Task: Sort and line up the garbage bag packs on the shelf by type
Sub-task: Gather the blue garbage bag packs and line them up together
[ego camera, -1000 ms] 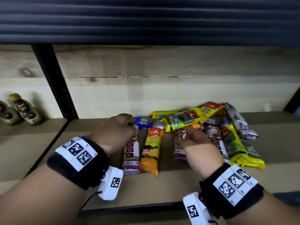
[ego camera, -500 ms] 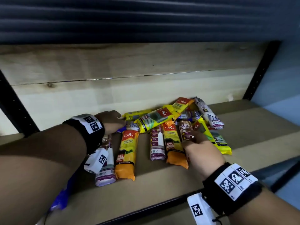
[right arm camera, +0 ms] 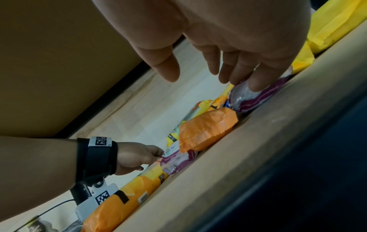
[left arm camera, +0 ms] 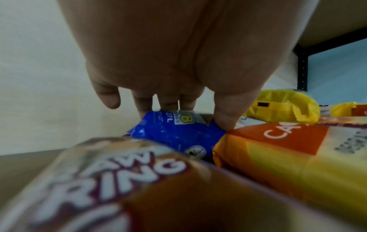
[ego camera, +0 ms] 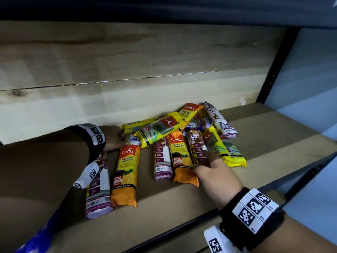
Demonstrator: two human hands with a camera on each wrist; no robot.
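Observation:
Several garbage bag packs lie in a loose pile on the wooden shelf (ego camera: 182, 207). My left hand (ego camera: 119, 137) reaches to the pile's back left, where its thumb and fingers (left arm camera: 224, 119) pinch a blue pack (left arm camera: 178, 133). My right hand (ego camera: 207, 157) rests with straight fingers (right arm camera: 256, 81) on the near end of a brown drawstring pack (ego camera: 195, 143), the thumb held apart. Two orange 60L packs (ego camera: 125, 176) (ego camera: 180, 161) and two purple-white packs (ego camera: 98, 196) (ego camera: 163, 161) lie lengthwise. A yellow 25L pack (ego camera: 158, 130) lies across the top.
More yellow packs (ego camera: 228, 154) and a white-purple pack (ego camera: 220, 121) lie at the pile's right. A wooden back wall (ego camera: 127, 70) closes the shelf. A black upright post (ego camera: 271, 70) stands at the right. Something blue (ego camera: 36, 240) shows under my left forearm.
The head view has swung right and closer. My right hand moved from a purple pack to the brown drawstring pack. My left hand stays on the blue pack.

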